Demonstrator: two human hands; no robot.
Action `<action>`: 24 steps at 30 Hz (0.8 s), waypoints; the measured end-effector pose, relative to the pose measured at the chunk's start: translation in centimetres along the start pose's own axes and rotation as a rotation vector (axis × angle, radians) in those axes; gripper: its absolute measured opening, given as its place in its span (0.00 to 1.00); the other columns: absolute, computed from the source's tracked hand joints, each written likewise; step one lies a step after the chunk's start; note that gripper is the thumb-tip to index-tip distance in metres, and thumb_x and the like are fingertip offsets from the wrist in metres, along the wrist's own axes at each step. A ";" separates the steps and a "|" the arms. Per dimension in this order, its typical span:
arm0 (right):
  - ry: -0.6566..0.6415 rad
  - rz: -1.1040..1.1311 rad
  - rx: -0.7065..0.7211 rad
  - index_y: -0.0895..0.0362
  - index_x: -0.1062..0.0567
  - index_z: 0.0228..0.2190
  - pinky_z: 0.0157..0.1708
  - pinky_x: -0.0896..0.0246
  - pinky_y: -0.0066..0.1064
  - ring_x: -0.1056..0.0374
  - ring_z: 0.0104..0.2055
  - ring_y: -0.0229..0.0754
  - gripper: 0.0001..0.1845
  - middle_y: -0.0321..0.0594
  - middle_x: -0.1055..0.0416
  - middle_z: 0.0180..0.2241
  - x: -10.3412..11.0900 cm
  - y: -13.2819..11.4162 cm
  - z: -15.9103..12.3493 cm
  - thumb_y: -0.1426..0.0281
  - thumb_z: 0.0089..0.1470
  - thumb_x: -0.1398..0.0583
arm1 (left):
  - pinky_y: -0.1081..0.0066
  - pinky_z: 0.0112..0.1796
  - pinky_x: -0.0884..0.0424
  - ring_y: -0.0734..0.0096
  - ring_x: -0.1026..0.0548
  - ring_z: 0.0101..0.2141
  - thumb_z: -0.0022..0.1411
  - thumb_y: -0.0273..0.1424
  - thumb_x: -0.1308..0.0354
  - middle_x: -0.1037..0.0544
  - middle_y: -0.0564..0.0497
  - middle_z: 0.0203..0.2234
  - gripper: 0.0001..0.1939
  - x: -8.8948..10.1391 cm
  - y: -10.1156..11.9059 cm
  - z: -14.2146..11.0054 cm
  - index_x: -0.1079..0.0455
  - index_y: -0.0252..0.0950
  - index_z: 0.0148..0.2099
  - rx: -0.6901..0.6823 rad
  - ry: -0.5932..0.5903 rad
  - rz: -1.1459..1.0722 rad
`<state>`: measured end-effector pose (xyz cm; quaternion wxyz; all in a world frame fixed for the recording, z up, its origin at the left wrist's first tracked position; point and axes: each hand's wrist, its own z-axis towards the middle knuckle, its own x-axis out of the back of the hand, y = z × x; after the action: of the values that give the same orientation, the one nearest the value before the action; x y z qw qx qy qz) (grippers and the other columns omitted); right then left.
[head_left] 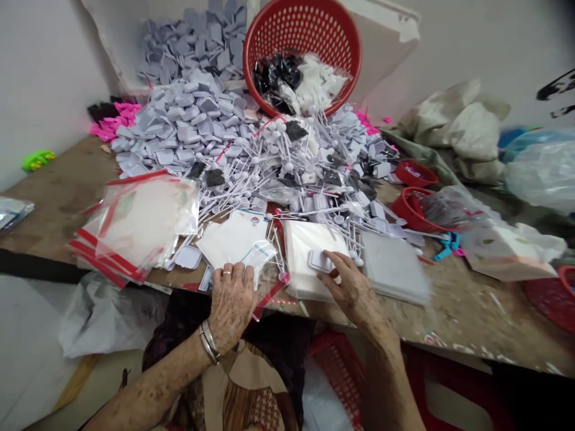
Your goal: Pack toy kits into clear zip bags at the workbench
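My right hand (354, 284) pinches a small white plastic piece (320, 260) between thumb and fingers, just above a stack of white sheets (309, 257). My left hand (231, 302), with a ring and metal bangles, rests on a white paper sheet (229, 239) at the table's near edge. Its fingertips lie close to a small transparent bag (259, 254). Nothing shows in its grip. A grey-white flat pack (393, 266) lies to the right of my right hand, and a heap of white sticks with round ends (287, 173) spreads just beyond both hands.
A tipped red perforated basket (300, 54) holds black and white pieces behind a large heap of pale grey plastic pieces (188, 120). Red-striped zip bags (130, 230) lie left. Small red baskets (415, 209) and cloth sacks (458, 129) stand right. A red crate (336, 377) sits below the table edge.
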<state>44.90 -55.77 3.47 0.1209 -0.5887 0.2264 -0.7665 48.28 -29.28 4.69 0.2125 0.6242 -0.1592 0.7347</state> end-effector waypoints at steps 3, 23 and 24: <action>-0.005 -0.104 0.041 0.57 0.30 0.53 0.41 0.30 0.42 0.27 0.35 0.45 0.22 0.51 0.30 0.53 -0.2 0.0 -0.2 0.64 0.59 0.46 | 0.56 0.44 0.34 0.55 0.31 0.41 0.64 0.26 0.46 0.27 0.43 0.38 0.08 0.0 -0.3 0.1 0.30 0.32 0.44 -0.021 -0.027 0.024; -0.164 0.185 0.053 0.54 0.31 0.51 0.28 0.31 0.30 0.31 0.31 0.38 0.19 0.47 0.33 0.48 1.6 -4.8 -2.4 0.65 0.59 0.41 | 0.52 0.43 0.37 0.54 0.32 0.39 0.62 0.22 0.46 0.28 0.45 0.34 0.04 0.0 -1.0 -0.2 0.32 0.34 0.38 -0.108 0.049 -0.098; -0.256 0.265 0.088 0.53 0.31 0.52 0.28 0.30 0.29 0.29 0.33 0.38 0.19 0.46 0.34 0.49 1.3 -5.8 -2.9 0.67 0.59 0.41 | 0.53 0.43 0.38 0.54 0.32 0.39 0.62 0.22 0.47 0.28 0.46 0.33 0.04 0.1 -1.2 -0.1 0.32 0.34 0.37 -0.111 0.065 -0.120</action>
<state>42.24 -50.74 6.83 0.2740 -0.6408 0.2510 -0.6718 48.80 -28.23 4.76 0.2955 0.5959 -0.1550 0.7304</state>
